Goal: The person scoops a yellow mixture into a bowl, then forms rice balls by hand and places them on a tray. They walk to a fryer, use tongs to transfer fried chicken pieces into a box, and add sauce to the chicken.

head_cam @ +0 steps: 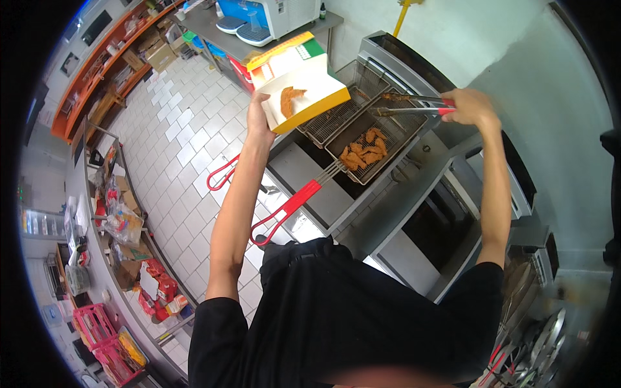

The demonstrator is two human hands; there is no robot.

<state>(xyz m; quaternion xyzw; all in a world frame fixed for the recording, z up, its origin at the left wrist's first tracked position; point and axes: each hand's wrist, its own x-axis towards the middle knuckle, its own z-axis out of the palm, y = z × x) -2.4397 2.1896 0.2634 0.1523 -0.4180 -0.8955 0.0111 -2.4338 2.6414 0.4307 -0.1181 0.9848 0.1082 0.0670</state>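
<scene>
My left hand holds up an unfolded yellow-and-white cardboard food box by its left side. One piece of fried chicken lies in it. To the right, my right hand grips metal tongs with red handle parts; their tips are apart over a wire fryer basket, with nothing plainly between them. Several fried chicken pieces lie at the near end of that wire fryer basket, whose red handle points toward me. A second wire basket is beside it, partly hidden by the box.
The baskets rest over a stainless steel fryer. Another fryer section stands nearer on the right. A steel table holds a drink machine. On the left are a cluttered steel counter and orange shelves beyond the tiled floor.
</scene>
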